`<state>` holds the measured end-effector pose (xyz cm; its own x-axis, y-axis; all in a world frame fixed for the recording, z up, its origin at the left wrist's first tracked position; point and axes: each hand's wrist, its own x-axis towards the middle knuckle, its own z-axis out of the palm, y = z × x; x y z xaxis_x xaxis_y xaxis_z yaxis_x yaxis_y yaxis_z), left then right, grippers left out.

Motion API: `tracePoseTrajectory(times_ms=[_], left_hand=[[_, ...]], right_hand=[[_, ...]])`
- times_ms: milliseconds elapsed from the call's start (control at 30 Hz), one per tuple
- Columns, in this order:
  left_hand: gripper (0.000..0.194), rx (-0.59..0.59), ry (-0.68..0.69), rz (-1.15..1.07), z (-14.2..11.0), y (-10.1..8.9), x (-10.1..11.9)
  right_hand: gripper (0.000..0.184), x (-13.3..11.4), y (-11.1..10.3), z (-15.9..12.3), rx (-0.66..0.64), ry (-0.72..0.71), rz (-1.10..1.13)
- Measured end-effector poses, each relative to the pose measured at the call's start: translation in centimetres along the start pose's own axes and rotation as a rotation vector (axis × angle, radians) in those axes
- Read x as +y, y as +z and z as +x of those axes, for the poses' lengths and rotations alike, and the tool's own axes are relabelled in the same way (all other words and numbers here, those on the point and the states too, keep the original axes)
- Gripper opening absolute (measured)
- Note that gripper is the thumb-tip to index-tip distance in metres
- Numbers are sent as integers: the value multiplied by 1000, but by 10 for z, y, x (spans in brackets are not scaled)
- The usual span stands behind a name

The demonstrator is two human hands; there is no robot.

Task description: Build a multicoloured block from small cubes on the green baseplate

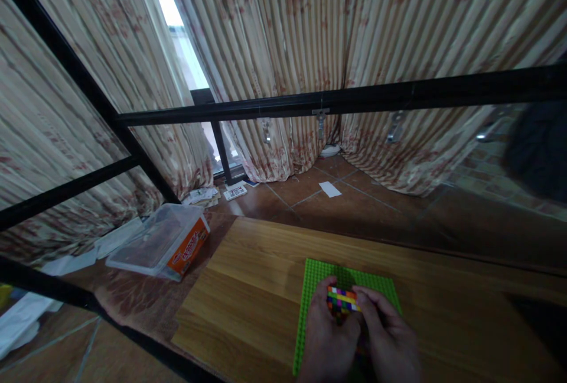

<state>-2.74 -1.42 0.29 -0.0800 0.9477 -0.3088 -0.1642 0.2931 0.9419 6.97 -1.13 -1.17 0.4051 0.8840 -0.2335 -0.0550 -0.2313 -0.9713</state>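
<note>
Between my two hands is a small block of multicoloured building bricks [341, 297], with white, purple, yellow, green and orange squares on the side that shows. My left hand [326, 327] is closed around its left side, thumb bent in below it. On the right, my right hand [386, 330] grips the block's other edge with thumb and fingers. Beneath both hands lies a green studded baseplate [312, 279] on the wooden board [248, 270]. The hands hide the block's lower part, and I cannot tell whether it touches the plate.
A clear plastic bin [155, 238] with an orange label stands left of the board. Black metal bars [283, 105] cross in front of patterned curtains [283, 28]. Papers and a white card [330, 189] lie on the tiled floor [305, 197] beyond the board.
</note>
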Motion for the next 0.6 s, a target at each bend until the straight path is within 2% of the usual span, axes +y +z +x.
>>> tracePoseTrajectory(times_ms=[600], left_hand=[[62,-18,14,22,0,1,-2]], right_hand=[[60,4,-3,4,-15,36,-37]])
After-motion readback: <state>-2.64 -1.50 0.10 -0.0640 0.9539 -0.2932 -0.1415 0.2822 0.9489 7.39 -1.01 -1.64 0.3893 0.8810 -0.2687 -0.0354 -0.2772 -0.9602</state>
